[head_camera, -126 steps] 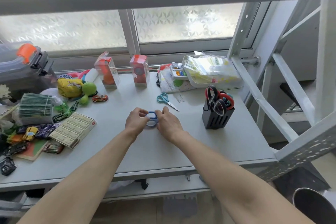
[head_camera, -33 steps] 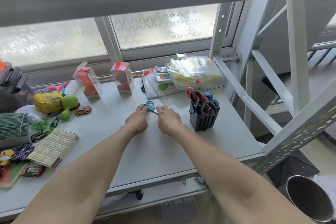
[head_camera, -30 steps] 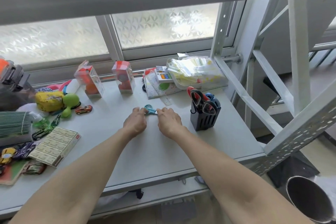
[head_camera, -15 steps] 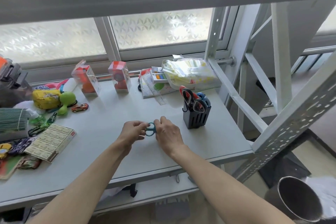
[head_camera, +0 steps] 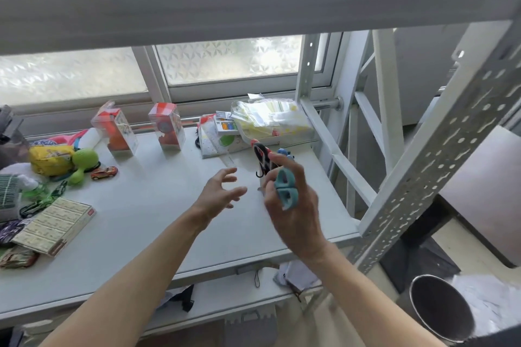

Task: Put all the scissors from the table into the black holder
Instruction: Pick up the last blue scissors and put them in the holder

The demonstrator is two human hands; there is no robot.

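A: Where are the hands at this moment?

B: Both are raised above the pale grey table (head_camera: 146,236). The right hand (head_camera: 293,205) sits near the middle of the view and grips a pair of teal-handled scissors (head_camera: 284,187), with the handle loops facing the camera and fingers curled around them. The blades are hidden behind the hand. The left hand (head_camera: 220,194), at nine o'clock from the right one, holds nothing; its fingers are spread and loosely curved, apart from the scissors.

A: And the black holder?

B: It is almost entirely hidden behind the right hand, at about twelve o'clock from it. Only what stands in it shows: red-and-black scissor handles (head_camera: 260,153) and, beside them, a bit of blue handle (head_camera: 283,153). How close the teal scissors are to the holder cannot be judged.

A: What else is on the table?

B: Toward nine o'clock lie a flat printed box (head_camera: 53,227), a small toy car (head_camera: 104,172) and a green plush toy (head_camera: 81,160). At twelve o'clock, by the window, stand two clear boxes with orange contents (head_camera: 167,127) and a clear tub of plastic bags (head_camera: 270,121).
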